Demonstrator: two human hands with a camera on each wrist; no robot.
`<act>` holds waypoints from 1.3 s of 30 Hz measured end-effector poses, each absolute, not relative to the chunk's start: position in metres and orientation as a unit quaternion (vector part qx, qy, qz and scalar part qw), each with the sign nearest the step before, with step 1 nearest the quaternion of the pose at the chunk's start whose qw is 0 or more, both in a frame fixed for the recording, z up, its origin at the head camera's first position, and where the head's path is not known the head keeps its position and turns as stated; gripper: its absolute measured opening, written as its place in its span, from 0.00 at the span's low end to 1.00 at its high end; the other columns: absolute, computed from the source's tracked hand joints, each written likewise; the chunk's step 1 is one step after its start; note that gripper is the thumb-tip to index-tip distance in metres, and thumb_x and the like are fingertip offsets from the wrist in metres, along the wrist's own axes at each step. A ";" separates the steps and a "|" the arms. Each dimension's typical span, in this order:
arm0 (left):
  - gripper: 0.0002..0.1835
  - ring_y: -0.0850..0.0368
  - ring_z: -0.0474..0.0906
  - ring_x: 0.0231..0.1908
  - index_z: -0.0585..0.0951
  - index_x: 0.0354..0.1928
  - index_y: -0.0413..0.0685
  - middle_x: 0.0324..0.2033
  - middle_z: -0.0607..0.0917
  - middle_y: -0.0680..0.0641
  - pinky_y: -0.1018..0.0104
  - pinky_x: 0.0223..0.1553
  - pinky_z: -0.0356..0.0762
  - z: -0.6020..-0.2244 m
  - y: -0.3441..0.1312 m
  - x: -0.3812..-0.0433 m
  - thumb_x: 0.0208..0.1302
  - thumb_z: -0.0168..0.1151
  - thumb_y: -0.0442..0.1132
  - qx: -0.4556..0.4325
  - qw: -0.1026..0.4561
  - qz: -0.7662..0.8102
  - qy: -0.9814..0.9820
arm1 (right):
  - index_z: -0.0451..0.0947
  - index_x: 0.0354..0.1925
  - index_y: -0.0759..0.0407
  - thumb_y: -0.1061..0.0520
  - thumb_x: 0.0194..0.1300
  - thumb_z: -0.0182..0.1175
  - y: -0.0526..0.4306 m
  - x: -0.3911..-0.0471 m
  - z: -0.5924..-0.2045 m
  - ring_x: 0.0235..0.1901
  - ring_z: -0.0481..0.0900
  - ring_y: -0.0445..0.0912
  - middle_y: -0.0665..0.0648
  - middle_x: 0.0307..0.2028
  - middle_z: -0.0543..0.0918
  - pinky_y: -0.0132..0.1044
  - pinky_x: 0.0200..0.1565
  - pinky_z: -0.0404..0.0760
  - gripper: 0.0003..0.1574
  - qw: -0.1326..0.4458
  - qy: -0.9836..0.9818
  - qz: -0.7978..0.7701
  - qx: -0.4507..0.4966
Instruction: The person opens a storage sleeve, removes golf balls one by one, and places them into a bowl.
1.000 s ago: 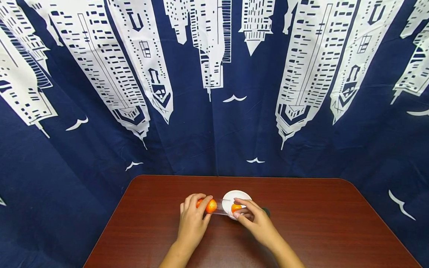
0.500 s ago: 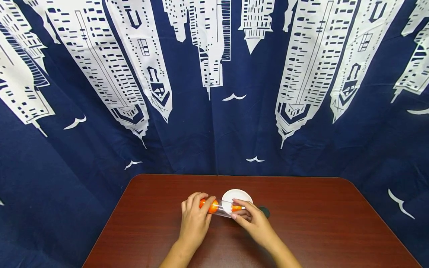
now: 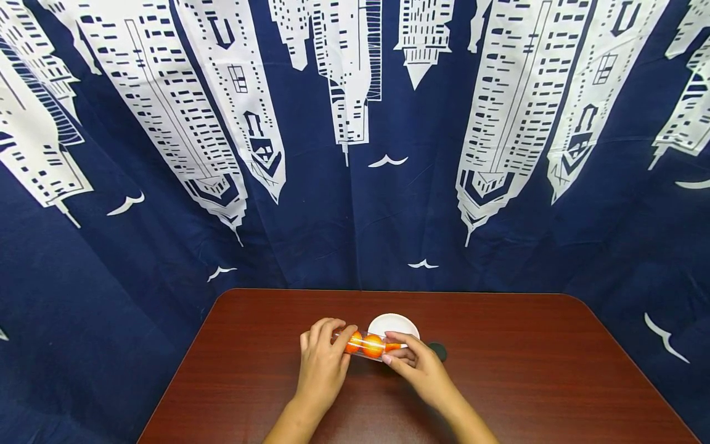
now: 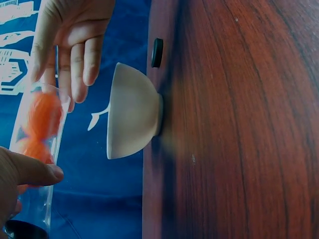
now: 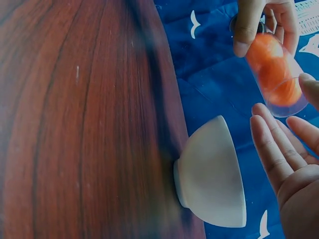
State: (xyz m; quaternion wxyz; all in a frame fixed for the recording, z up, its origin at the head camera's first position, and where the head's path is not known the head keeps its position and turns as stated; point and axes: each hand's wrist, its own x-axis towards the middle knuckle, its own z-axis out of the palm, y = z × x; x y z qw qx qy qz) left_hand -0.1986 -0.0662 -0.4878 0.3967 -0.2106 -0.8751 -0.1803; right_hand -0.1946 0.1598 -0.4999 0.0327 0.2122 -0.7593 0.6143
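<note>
My left hand [image 3: 322,364] grips a clear plastic tube [image 4: 37,201], thumb on the near side. The tube slopes down to the right. Inside, orange balls [image 3: 373,346] sit in a row near its mouth. A dark cap shows at the tube's other end in the left wrist view. At the mouth is my right hand [image 3: 418,367], its thumb by the rim and its fingers extended below, palm turned up in the right wrist view. More orange shows between its fingers in the head view, overlapping the bowl. The white bowl [image 5: 212,174] stands upright below.
A small dark round lid [image 3: 438,351] lies on the table right of the bowl. The brown wooden table [image 3: 527,370] has rounded far corners. Behind it hangs a navy cloth [image 3: 310,246] printed with white buildings and birds.
The orange balls have slid rightward along the tube, out from under my left hand toward the mouth. Both hands have shifted only slightly, and the bowl stays in place.
</note>
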 end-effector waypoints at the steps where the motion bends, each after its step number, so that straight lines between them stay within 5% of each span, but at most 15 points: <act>1: 0.33 0.49 0.74 0.56 0.85 0.51 0.58 0.51 0.81 0.50 0.56 0.49 0.65 -0.488 -0.066 -0.199 0.38 0.83 0.31 -0.209 0.394 -0.181 -0.876 | 0.73 0.64 0.65 0.59 0.68 0.66 0.159 -0.194 -0.500 0.45 0.86 0.38 0.69 0.55 0.81 0.28 0.47 0.84 0.29 0.032 -0.760 0.615 0.210; 19: 0.31 0.50 0.74 0.55 0.85 0.50 0.58 0.49 0.82 0.50 0.57 0.46 0.64 -0.494 -0.065 -0.200 0.39 0.83 0.32 -0.191 0.394 -0.191 -0.878 | 0.78 0.61 0.63 0.62 0.65 0.67 0.156 -0.195 -0.499 0.43 0.83 0.33 0.64 0.51 0.83 0.28 0.45 0.85 0.25 0.072 -0.768 0.601 0.210; 29: 0.34 0.50 0.74 0.54 0.85 0.50 0.59 0.48 0.82 0.51 0.58 0.44 0.65 -0.496 -0.063 -0.201 0.34 0.86 0.35 -0.177 0.392 -0.202 -0.880 | 0.78 0.60 0.63 0.59 0.66 0.67 0.158 -0.195 -0.494 0.44 0.85 0.44 0.62 0.50 0.82 0.29 0.46 0.85 0.25 0.101 -0.770 0.591 0.219; 39: 0.32 0.51 0.75 0.53 0.85 0.51 0.58 0.48 0.81 0.52 0.60 0.42 0.65 -0.499 -0.061 -0.201 0.38 0.86 0.39 -0.158 0.378 -0.214 -0.887 | 0.76 0.61 0.68 0.61 0.65 0.67 0.160 -0.195 -0.488 0.45 0.86 0.45 0.64 0.52 0.81 0.30 0.47 0.85 0.27 0.102 -0.767 0.594 0.219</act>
